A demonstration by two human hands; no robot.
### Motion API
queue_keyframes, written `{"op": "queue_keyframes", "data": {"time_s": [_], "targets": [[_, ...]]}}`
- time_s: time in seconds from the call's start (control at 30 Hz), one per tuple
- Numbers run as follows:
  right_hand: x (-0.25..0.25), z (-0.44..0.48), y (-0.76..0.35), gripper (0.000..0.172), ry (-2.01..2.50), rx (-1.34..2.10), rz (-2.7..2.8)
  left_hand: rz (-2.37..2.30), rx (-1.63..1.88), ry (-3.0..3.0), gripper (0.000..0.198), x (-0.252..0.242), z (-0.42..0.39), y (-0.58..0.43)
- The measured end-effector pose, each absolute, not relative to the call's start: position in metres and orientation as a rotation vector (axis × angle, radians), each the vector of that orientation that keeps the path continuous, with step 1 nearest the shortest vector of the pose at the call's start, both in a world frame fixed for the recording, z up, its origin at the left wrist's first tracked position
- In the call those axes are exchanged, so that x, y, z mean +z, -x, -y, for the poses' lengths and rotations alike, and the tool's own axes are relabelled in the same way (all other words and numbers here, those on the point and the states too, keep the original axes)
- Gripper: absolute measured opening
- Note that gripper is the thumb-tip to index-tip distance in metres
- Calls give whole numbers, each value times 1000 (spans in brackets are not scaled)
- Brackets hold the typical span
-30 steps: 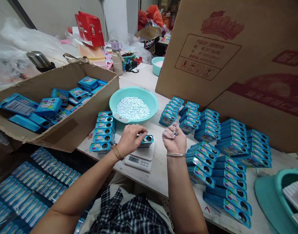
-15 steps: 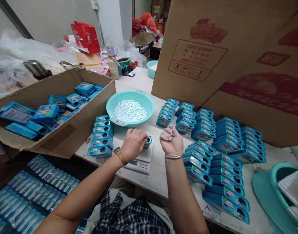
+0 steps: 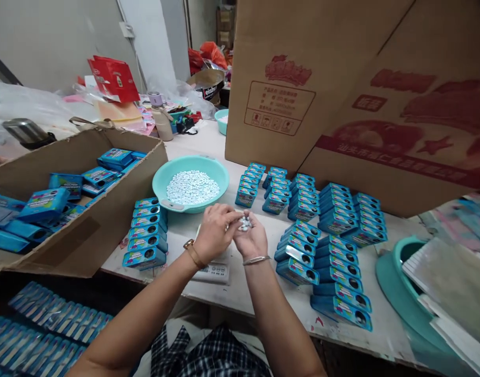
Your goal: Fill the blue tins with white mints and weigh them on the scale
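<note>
My right hand (image 3: 252,240) is cupped palm up, holding several small pale candies (image 3: 245,224). The fingers of my left hand (image 3: 215,230), drawn together, reach to the edge of that palm; what they grip, if anything, is hidden. Below the hands lies a white digital scale (image 3: 214,273), its top mostly covered by my left hand. Behind my hands, a turquoise basin (image 3: 158,184) contains many more pale candies. A row of blue candy boxes (image 3: 145,242) with round holes in their tops stands left of the scale.
Several rows of blue boxes (image 3: 336,262) stand on the right of the table. A large carton (image 3: 279,141) rises behind them. At the left, an open cardboard box (image 3: 118,214) contains loose blue boxes. A teal tub (image 3: 393,288) with papers stands far right.
My left hand has left the blue box on the scale and come to my right palm. My right hand has moved left, nearer the scale. The view has shifted to the right.
</note>
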State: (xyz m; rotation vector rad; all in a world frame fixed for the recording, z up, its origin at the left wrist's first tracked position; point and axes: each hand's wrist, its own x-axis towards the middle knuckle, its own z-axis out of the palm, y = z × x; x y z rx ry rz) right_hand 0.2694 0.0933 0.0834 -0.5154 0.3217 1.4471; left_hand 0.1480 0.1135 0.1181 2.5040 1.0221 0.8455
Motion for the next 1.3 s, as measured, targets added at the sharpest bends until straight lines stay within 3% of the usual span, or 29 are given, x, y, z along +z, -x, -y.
{"op": "queue_keyframes", "data": {"time_s": [0.1, 0.17, 0.23, 0.37, 0.7, 0.8, 0.93, 1.07, 1.3], "targets": [[85, -83, -277, 22, 492, 1465, -332, -1029, 852, -2557, 27, 120, -110, -148], [86, -70, -294, 22, 460, 1435, -303, -1118, 799, -2588, 44, 112, -113, -136], [88, -52, -316, 21, 423, 1388, -245, -1228, 568, -2689, 57, 99, -116, -122], [93, -11, -363, 14, 340, 1259, -183, -1214, 183, -2824, 32, 80, -117, -119], [91, 73, -439, 13, 324, 935, -144, -858, 306, -2829, 40, 57, -148, -256], [85, 88, -452, 14, 356, 881, -131, -874, 343, -2816, 52, 49, -146, -274], [76, 93, -461, 14, 383, 844, -139, -836, 501, -2834, 70, 49, -100, -276], [72, 84, -457, 20, 398, 926, -101, -428, 480, -2990, 82, 29, -37, -278], [82, 76, -442, 20, 333, 992, -137, -304, 526, -3100, 51, -25, -5, -269]]}}
